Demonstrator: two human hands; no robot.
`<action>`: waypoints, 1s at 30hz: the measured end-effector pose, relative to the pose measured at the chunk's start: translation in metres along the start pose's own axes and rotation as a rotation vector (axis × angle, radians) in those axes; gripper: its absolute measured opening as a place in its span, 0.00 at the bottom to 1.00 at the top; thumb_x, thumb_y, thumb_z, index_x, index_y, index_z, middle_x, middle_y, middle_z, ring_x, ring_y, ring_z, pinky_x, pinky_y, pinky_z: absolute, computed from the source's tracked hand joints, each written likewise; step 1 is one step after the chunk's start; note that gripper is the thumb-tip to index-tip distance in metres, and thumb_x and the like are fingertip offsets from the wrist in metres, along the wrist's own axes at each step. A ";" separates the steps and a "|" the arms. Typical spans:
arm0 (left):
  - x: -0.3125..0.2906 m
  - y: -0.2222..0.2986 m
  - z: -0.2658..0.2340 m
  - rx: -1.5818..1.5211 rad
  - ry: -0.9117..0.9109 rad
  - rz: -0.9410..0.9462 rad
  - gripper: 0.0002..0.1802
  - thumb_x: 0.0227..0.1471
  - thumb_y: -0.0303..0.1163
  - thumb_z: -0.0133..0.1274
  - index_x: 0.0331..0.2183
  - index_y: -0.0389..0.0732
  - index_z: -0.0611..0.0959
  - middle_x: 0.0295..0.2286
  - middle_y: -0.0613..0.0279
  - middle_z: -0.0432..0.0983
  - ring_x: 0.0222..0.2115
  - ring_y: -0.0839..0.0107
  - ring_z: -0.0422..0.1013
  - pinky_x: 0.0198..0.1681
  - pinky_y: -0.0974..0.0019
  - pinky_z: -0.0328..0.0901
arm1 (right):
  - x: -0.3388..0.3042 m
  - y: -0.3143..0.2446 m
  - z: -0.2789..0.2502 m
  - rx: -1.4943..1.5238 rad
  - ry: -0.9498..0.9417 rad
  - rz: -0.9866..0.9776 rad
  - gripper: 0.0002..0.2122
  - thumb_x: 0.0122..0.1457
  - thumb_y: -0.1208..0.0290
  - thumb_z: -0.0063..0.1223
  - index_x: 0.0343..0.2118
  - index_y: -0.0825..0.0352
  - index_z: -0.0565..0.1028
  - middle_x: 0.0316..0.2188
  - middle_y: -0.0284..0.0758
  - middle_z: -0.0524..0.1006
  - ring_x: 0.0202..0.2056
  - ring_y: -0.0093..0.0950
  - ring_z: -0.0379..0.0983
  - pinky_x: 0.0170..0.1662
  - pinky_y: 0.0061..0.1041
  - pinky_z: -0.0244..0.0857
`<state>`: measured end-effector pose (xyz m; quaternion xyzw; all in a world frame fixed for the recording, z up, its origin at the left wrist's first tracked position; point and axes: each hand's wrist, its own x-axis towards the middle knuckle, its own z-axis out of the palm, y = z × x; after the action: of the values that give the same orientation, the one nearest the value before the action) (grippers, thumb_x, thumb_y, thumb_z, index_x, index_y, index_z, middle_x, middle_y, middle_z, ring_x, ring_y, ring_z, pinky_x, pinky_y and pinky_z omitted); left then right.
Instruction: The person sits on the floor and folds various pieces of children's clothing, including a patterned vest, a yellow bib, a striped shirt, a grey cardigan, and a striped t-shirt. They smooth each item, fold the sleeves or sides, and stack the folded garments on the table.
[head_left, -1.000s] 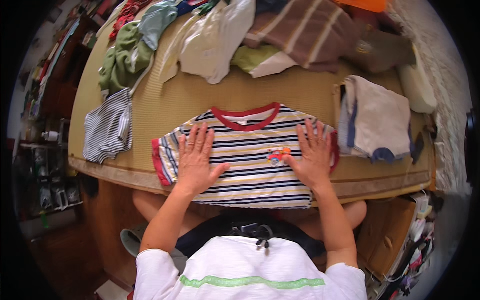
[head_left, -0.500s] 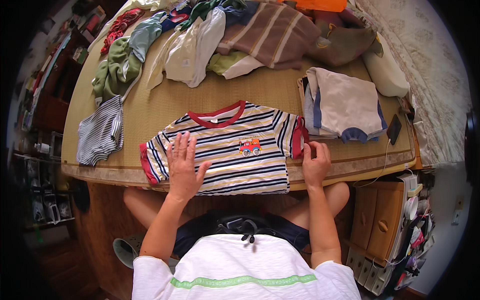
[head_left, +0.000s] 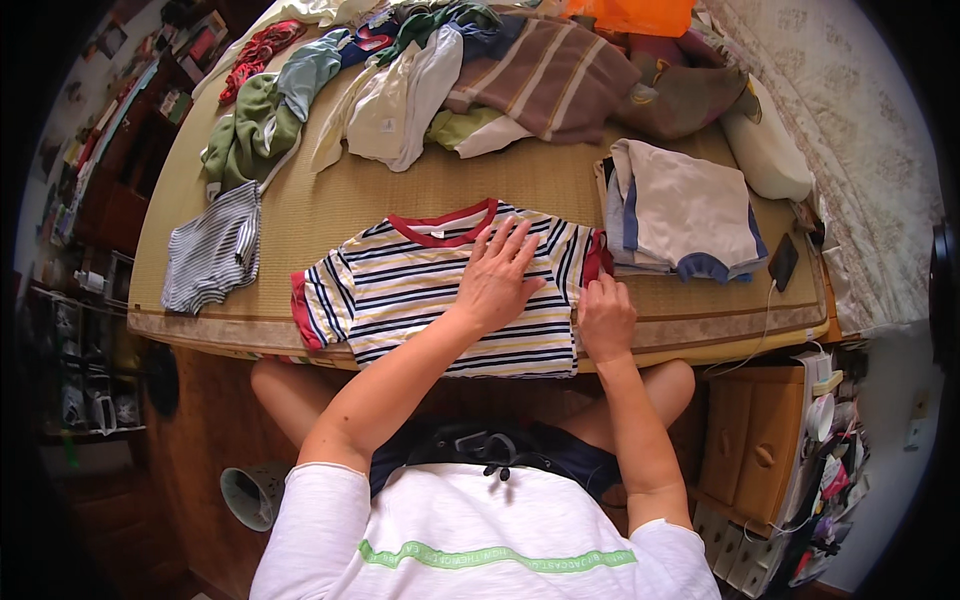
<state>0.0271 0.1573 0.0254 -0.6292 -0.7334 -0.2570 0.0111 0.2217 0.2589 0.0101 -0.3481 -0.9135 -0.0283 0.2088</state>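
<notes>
A striped T-shirt point(head_left: 410, 300) with a red collar and red cuffs lies spread at the near edge of the woven mat. Flat on its chest, towards the right, rests my left hand point(head_left: 498, 278), fingers stretched out, hiding the vehicle print. My right hand point(head_left: 607, 318) is closed at the shirt's right sleeve, fingers curled just below the red cuff point(head_left: 597, 256); they seem to pinch the sleeve's edge, though the fingertips are partly hidden.
Folded clothes point(head_left: 685, 205) are stacked right of the shirt, beside a phone point(head_left: 783, 262) on a cable. Striped grey clothing point(head_left: 213, 255) lies left. Loose garments point(head_left: 400, 110) heap along the far side. A wooden cabinet point(head_left: 755, 440) stands near right, a bin point(head_left: 250, 497) near left.
My left hand has slid right across the shirt, from its left side onto the printed chest. My right hand has shifted slightly left, closer to the sleeve's lower edge.
</notes>
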 end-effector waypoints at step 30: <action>0.009 -0.057 0.002 0.195 -0.097 -0.082 0.40 0.62 0.62 0.39 0.66 0.46 0.64 0.68 0.59 0.50 0.70 0.59 0.41 0.72 0.50 0.32 | 0.056 -0.011 -0.036 0.611 0.211 -0.017 0.13 0.51 0.91 0.50 0.39 0.69 0.75 0.36 0.42 0.78 0.36 0.41 0.76 0.42 0.30 0.70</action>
<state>-0.0276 0.1624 0.0059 -0.6064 -0.7797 -0.1537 0.0263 0.1901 0.2783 0.0665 -0.2569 -0.8559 0.2096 0.3969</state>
